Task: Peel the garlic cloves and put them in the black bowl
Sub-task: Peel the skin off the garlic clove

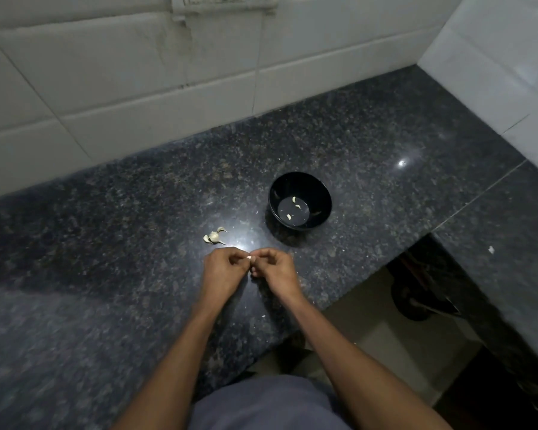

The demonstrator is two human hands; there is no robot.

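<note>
My left hand and right hand pinch one small pale garlic clove between fingertips (mostly hidden). Three peeled cloves lie in the round black bowl; an unpeeled cluster sits left.

Both forearms reach forward and converge, the left hand and right hand meeting fingertip to fingertip, fingers curled in a pinch.

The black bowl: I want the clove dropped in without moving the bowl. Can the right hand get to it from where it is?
Probably yes. The black bowl stands open-topped just beyond the right hand, with only bare countertop between them. That hand pinches a garlic clove together with the left hand.
</note>
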